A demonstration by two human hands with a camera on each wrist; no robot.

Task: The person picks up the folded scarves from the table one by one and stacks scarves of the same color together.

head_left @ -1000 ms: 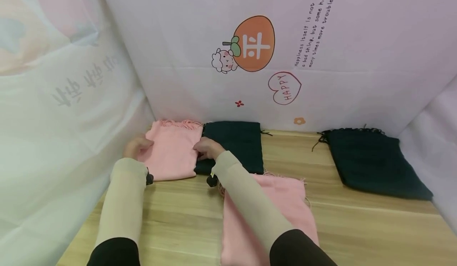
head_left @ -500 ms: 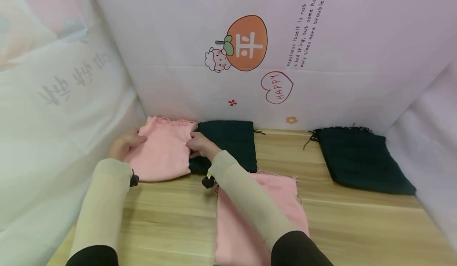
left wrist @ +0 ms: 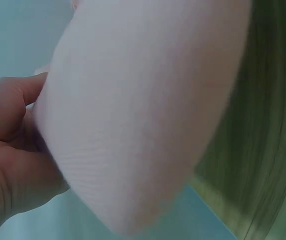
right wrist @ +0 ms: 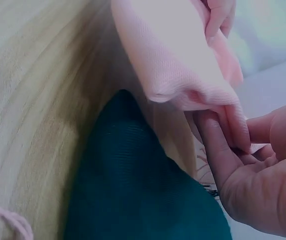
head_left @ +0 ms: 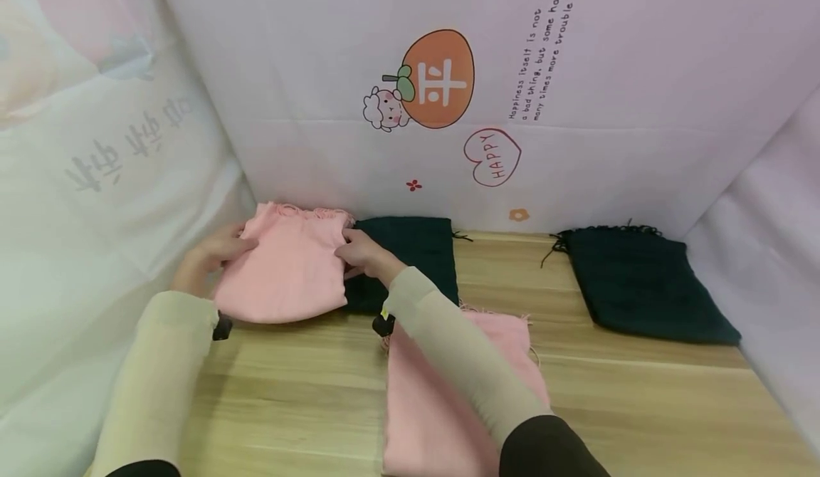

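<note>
A folded pink scarf (head_left: 282, 270) with a fringe along its far edge hangs between both hands at the back left. My left hand (head_left: 218, 253) grips its left edge, thumb on top. On its right edge my right hand (head_left: 370, 255) pinches the cloth between thumb and fingers, as the right wrist view shows. The scarf's near side droops just over the table, lifted clear of the wood in the left wrist view. Beside it lies a folded dark green scarf (head_left: 410, 249), partly behind my right hand. The left fingertips are hidden under the pink cloth.
A second folded pink scarf (head_left: 442, 420) lies in front, under my right forearm. Another dark green scarf (head_left: 647, 285) lies at the back right. White printed cloth walls (head_left: 307, 135) enclose the wooden table (head_left: 288, 384) at the back and sides.
Both hands have raised the left pink scarf off the table, its near edge now drooping. My left hand has shifted left with its edge. The whole view has shifted slightly.
</note>
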